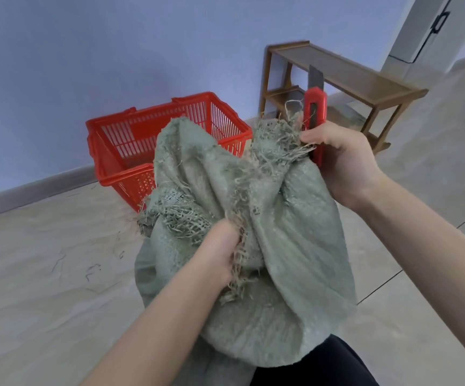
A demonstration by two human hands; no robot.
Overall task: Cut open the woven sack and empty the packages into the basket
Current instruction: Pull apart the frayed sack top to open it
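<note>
A pale green woven sack (pixel 281 260) with frayed, cut edges stands in front of me on the floor. My left hand (pixel 220 252) grips a frayed edge of the sack at its middle. My right hand (pixel 342 160) holds a red utility knife (pixel 315 112) upright, blade out and pointing up, and also pinches the sack's frayed upper edge. A red plastic basket (pixel 120 151) stands on the floor just behind the sack, by the wall. No packages show; the sack's inside is hidden.
A low wooden shelf rack (pixel 351 82) stands against the wall at the back right. Loose sack fibres (pixel 92 270) lie on the tiled floor to the left. A white door frame (pixel 420 32) is at the top right.
</note>
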